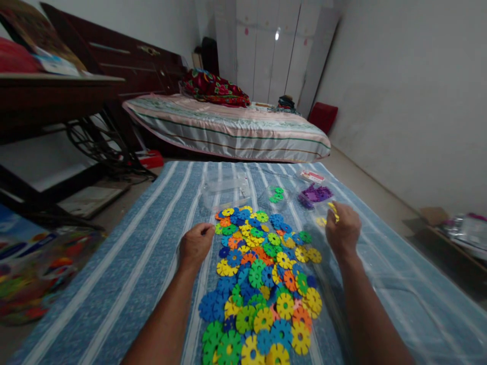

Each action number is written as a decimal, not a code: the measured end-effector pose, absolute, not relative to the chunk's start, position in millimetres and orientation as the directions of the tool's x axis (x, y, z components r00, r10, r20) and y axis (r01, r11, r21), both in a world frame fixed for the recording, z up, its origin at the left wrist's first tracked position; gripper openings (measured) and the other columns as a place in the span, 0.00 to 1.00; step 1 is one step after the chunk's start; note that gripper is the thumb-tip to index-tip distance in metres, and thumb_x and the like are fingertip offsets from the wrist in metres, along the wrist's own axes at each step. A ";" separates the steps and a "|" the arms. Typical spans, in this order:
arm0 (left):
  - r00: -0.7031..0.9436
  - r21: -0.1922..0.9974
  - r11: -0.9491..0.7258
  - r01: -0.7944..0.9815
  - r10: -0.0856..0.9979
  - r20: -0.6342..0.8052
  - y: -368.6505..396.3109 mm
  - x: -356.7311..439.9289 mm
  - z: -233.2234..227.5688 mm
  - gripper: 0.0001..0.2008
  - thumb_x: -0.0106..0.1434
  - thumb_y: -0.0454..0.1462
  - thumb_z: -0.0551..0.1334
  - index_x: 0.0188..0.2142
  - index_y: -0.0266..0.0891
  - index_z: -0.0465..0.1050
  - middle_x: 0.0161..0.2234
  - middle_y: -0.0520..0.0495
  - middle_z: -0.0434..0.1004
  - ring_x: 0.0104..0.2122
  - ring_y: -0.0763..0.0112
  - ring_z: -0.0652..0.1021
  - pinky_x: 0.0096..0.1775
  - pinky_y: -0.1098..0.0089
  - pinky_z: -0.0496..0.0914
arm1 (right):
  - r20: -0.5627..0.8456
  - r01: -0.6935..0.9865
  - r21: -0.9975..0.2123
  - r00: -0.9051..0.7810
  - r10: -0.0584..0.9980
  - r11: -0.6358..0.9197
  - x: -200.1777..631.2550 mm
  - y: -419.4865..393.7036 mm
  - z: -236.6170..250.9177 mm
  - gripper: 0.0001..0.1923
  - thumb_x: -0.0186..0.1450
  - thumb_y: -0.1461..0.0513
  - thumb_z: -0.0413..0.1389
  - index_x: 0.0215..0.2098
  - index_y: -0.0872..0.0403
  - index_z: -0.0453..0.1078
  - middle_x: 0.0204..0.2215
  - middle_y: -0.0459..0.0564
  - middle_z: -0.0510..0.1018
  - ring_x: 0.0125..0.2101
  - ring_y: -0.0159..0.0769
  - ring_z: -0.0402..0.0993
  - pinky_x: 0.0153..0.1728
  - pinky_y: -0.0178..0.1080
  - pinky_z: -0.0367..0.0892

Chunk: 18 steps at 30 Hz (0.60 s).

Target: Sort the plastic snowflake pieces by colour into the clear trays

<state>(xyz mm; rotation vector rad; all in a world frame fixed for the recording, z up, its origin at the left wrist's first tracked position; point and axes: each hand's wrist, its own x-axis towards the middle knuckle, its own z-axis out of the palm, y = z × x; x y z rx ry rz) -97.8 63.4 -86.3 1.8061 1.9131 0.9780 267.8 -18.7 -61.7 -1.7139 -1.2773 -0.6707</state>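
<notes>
Flower-shaped discs (pixel 256 274) heaped on striped cloth (pixel 125 284)

Head view: the right hand (pixel 344 229) pinches yellow discs (pixel 334 212) near purple pieces (pixel 315 194); the left hand (pixel 196 246) curls at the heap's edge, whether gripping anything I cannot tell. The heap lies between them.

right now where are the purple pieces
In the head view, the purple pieces lie toward the far right of the striped cloth, just beyond and left of the right hand, with a few green pieces to their left.
</notes>
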 end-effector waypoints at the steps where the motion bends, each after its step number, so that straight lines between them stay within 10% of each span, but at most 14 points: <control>1: -0.144 0.672 -0.039 0.740 0.966 0.215 63.5 -97.8 -86.1 0.15 0.56 0.45 0.56 0.32 0.42 0.78 0.33 0.49 0.82 0.36 0.62 0.80 0.37 0.69 0.69 | 0.816 0.944 -0.306 0.326 0.478 -0.121 270.0 -18.7 -64.9 0.12 0.65 0.63 0.49 0.40 0.55 0.73 0.35 0.56 0.77 0.40 0.45 0.71 0.43 0.45 0.64; 11: -0.147 0.693 -0.060 0.719 0.961 0.236 64.9 -98.6 -86.1 0.15 0.54 0.46 0.57 0.31 0.42 0.78 0.33 0.50 0.82 0.35 0.62 0.80 0.38 0.70 0.70 | 0.707 0.926 -0.331 0.117 0.697 0.180 217.0 -10.1 -100.6 0.14 0.67 0.65 0.47 0.31 0.52 0.73 0.28 0.51 0.76 0.34 0.38 0.70 0.40 0.40 0.64; 18: -0.136 0.683 -0.060 0.728 0.964 0.229 63.7 -96.6 -85.9 0.15 0.55 0.46 0.56 0.32 0.42 0.78 0.34 0.49 0.82 0.36 0.62 0.80 0.39 0.69 0.69 | 0.612 0.870 -0.350 -0.068 0.788 0.347 211.7 -8.4 -113.5 0.10 0.66 0.60 0.52 0.39 0.51 0.76 0.43 0.54 0.76 0.46 0.42 0.69 0.47 0.43 0.66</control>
